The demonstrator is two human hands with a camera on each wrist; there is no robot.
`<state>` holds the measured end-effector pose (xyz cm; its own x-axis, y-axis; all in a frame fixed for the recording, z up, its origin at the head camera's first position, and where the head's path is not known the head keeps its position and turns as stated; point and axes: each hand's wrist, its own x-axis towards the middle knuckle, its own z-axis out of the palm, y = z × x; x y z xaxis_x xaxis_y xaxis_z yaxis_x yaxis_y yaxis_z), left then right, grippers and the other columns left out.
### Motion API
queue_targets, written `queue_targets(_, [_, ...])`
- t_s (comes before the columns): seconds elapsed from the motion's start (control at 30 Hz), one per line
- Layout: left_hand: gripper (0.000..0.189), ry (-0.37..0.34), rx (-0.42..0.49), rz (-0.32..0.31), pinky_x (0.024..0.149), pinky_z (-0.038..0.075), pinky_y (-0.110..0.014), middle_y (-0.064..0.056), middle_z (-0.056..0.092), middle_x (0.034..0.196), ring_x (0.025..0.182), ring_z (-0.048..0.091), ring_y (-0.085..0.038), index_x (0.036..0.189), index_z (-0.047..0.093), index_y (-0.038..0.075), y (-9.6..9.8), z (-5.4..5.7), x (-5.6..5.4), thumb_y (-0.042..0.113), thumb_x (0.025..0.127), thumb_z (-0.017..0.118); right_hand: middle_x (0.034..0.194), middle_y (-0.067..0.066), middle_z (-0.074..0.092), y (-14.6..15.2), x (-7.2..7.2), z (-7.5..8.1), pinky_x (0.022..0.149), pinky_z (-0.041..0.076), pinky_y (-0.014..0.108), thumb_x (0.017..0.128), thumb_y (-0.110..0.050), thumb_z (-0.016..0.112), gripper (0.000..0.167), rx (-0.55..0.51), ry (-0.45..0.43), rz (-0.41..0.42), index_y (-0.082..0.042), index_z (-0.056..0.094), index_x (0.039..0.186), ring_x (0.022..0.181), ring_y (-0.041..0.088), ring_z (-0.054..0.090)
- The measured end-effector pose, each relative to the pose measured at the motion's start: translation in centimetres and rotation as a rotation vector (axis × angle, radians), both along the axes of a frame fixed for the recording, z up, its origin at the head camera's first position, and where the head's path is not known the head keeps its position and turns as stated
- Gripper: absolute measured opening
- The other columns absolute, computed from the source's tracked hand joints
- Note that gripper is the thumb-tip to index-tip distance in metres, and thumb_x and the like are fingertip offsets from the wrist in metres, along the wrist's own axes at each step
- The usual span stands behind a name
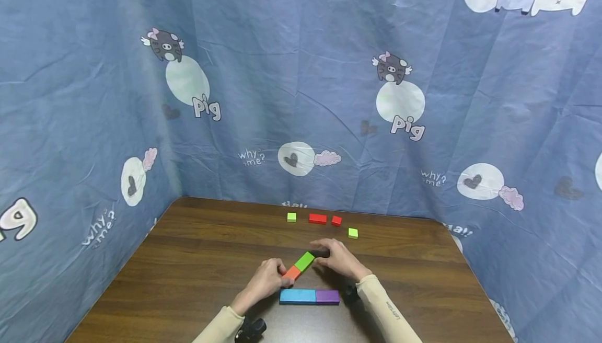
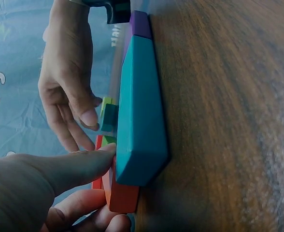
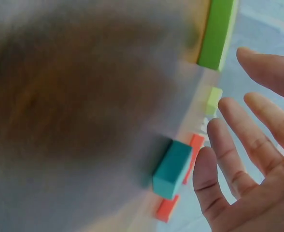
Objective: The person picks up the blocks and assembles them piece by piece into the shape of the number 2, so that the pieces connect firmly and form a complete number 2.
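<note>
My left hand [image 1: 267, 279] pinches an orange block [image 2: 122, 199] between thumb and fingers, low over the wooden table. End to end with the orange one lies a green block [image 1: 304, 261], the pair slanting away to the right. Past the green end, my right hand [image 1: 340, 259] is spread with fingers loosely bent and nothing held. A teal block [image 3: 172, 169] stands beneath that hand, mostly hidden in the head view. Nearer to me, a long blue block [image 1: 298, 296] and a purple block [image 1: 327, 297] form a straight row.
Toward the back edge of the table [image 1: 211, 238] lie a red block [image 1: 317, 219], a small red block [image 1: 336, 220] and two lime blocks, a left one [image 1: 291, 217] and a right one [image 1: 352, 233]. A patterned blue cloth [image 1: 282, 97] hangs behind and at the sides.
</note>
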<state>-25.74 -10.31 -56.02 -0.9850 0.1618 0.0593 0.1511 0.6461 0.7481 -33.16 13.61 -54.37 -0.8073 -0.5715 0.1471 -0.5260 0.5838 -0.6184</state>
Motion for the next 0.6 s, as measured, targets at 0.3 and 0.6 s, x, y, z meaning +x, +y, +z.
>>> queue_targets(0.3, [0.025, 0.01, -0.013, 0.019, 0.057, 0.039, -0.026, -0.001, 0.058, 0.076, 0.067, 0.049, -0.013, 0.077, 0.061, 0.006, 0.1, 0.2, 0.0, 0.018, 0.072, 0.083, 0.122, 0.012, 0.063, 1.9, -0.2, 0.9, 0.084, 0.05, 0.043, 0.086, -0.018, 0.072, 0.047, -0.073, 0.023, -0.074, -0.009, 0.058, 0.13, 0.103, 0.028, 0.061])
queue_targets(0.6, [0.025, -0.001, -0.003, 0.008, 0.056, 0.039, -0.027, -0.001, 0.058, 0.077, 0.067, 0.049, -0.013, 0.078, 0.061, 0.006, 0.1, 0.1, 0.0, 0.017, 0.072, 0.082, 0.129, 0.016, 0.059, 3.6, -0.4, 0.8, 0.087, 0.051, 0.049, 0.088, -0.013, 0.07, 0.044, -0.164, -0.03, -0.105, -0.004, 0.057, 0.129, 0.11, 0.038, 0.062])
